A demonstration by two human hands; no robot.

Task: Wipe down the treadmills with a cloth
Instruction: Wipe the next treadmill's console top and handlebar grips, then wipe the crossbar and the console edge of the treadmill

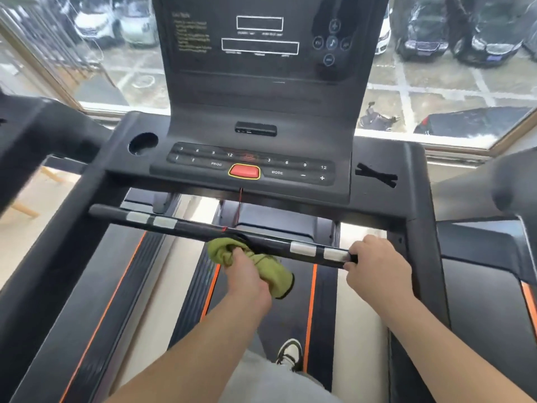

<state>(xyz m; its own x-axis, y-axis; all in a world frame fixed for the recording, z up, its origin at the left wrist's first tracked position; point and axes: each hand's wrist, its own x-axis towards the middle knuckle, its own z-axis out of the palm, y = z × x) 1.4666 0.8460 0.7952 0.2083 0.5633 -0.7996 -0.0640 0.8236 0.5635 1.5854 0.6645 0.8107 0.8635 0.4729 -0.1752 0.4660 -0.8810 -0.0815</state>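
A round cup holder (143, 143) sits at the left of the treadmill console (203, 173), and a black crossed strip (376, 174) lies on its right side. The left hand (245, 271), fingers curled tight, holds the bunched green cloth (277, 276) against the middle of the crossbar (197, 226). The right hand (372, 263) wraps its fingers round the bar's right end, beside silver sensor pads (303, 248).

A green cloth (277, 276) is gripped in the left hand (247, 274) and held against the middle of the black handlebar (191, 226). The bar's right end is clasped by the right hand (374, 263). A red button (244, 171) is set at the front edge of the console (377, 157), and a round cup hole (143, 144) is seen near its left corner.
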